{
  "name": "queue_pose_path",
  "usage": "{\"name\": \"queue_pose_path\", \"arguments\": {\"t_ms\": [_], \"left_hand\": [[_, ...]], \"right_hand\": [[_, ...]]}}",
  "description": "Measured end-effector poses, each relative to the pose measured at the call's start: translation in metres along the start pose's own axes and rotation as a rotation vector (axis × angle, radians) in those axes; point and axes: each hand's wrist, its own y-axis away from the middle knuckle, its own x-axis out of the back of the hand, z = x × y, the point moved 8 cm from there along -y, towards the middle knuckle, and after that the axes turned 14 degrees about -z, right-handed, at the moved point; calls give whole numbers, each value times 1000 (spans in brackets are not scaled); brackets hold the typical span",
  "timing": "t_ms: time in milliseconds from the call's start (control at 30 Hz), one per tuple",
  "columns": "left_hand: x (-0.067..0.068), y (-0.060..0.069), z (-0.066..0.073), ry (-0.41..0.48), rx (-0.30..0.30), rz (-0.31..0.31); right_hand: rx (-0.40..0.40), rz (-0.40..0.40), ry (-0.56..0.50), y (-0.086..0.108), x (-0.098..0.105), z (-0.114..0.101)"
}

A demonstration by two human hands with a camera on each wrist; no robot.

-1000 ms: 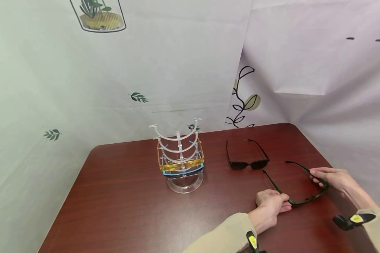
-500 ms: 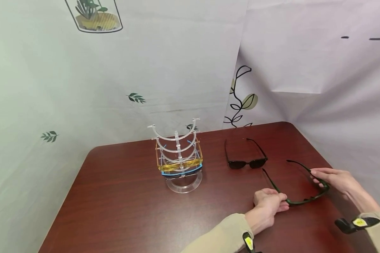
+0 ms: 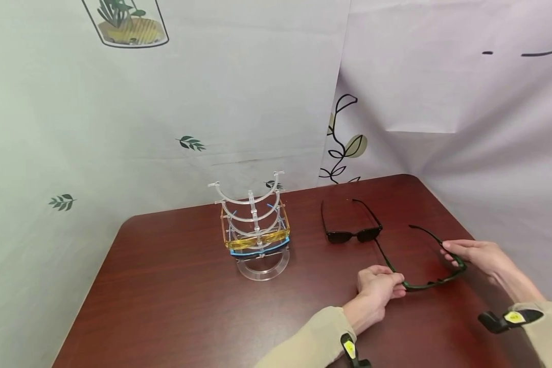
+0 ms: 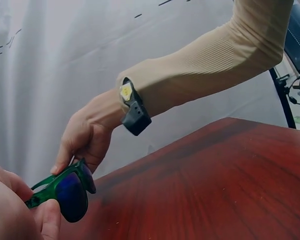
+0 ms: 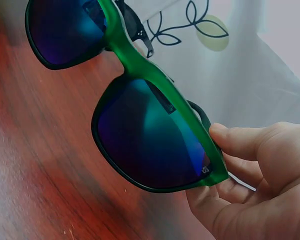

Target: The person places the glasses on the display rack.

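Both hands hold a pair of green-framed sunglasses with dark blue mirrored lenses and the temples unfolded. My left hand pinches the left front corner, beside the hinge. On the other side my right hand grips the right temple and corner between thumb and fingers; the right wrist view shows this right hand close up. The left temple points away from me, its tip beside the black sunglasses, which lie on the table with temples unfolded. In the left wrist view, part of my left hand shows at the lower left.
A clear tiered glasses stand stands left of the hands. Yellow glasses sit on it, with blue-rimmed glasses just below; its upper tiers are bare. Printed cloth hangs behind the red-brown table.
The head view has turned slightly right. Both hands have brought the green sunglasses a little left and away from me, closer to the black pair. Their hold stays the same.
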Motion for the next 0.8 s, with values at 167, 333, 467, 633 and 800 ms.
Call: {"name": "queue_pose_path", "arguments": {"t_ms": [167,333,467,633,800], "left_hand": [[7,-2,9,-13,-14,-26],[13,-3,16,-10,-19,-49],[16,-3,20,-24,-13,-71],[22,-3,25,-42,-19,-83],[28,-2,30,-59,-22,-94]], "right_hand": [[52,-41,-74,-1,-6,-6],[140,-93,-180,-3,-12,-12],[164,-124,-201,-1,-16,-13],[182,-151,-235,2,-20,-15],[241,-185,-215,7,-26,-20]]}}
